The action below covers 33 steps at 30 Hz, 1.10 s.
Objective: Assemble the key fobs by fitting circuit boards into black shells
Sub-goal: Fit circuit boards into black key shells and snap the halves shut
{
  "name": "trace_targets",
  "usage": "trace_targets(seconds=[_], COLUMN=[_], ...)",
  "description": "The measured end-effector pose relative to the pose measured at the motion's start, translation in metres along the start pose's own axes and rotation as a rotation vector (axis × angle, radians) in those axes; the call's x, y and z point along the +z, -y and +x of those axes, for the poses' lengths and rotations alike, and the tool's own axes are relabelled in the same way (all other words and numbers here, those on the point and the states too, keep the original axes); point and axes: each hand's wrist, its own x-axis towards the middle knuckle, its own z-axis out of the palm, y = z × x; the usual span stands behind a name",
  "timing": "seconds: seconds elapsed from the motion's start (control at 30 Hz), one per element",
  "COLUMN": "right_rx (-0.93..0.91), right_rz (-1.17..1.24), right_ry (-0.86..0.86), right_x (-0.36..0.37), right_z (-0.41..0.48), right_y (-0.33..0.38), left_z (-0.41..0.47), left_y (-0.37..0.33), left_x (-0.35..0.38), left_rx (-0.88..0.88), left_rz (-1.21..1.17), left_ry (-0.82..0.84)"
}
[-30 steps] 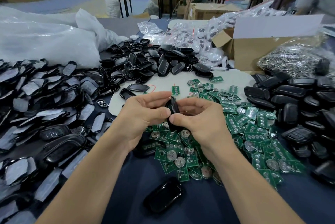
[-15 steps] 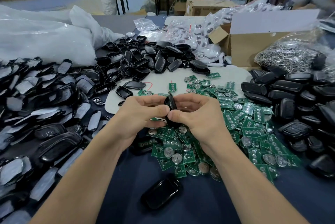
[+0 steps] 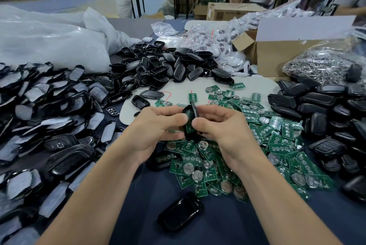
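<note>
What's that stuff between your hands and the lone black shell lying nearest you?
Head view: a heap of green circuit boards, many bearing round silver discs, lies between that black shell and the left hand and right hand gripping the key fob.

The open room is the bare blue surface at lower centre, broken only by one lone black shell lying flat. A strip of white mat above centre is also bare. The left side is blocked by film-backed shells, the right by stacked black fobs, and centre-right by green circuit boards. The left hand and right hand, gripping a held shell, fill the middle. A cardboard box and plastic bags wall the top.
</note>
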Motion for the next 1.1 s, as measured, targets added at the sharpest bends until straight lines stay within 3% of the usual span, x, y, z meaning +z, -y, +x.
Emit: trace_targets(seconds=[0.13,0.3,0.53,0.77,1.1], right_rx=[-0.003,-0.097,-0.191,-0.224,-0.246], right_rz=[-0.004,-0.153,-0.348,-0.344,-0.390], right_ry=[-0.105,-0.089,-0.143,-0.154,-0.008], right_x=[0.003,0.005,0.010,0.014,0.008], right_z=[0.000,-0.001,-0.001,-0.004,-0.003], right_y=[-0.002,-0.005,-0.011,-0.011,-0.005], left_z=[0.003,0.007,0.005,0.002,-0.003], left_y=[0.003,0.008,0.010,0.006,-0.001], left_x=[0.004,0.011,0.015,0.007,-0.001], left_rx=[0.010,0.081,0.119,0.160,0.194], left_rz=[0.026,-0.004,0.030,-0.001,0.055], left_ry=[-0.191,-0.368,-0.265,-0.138,-0.033])
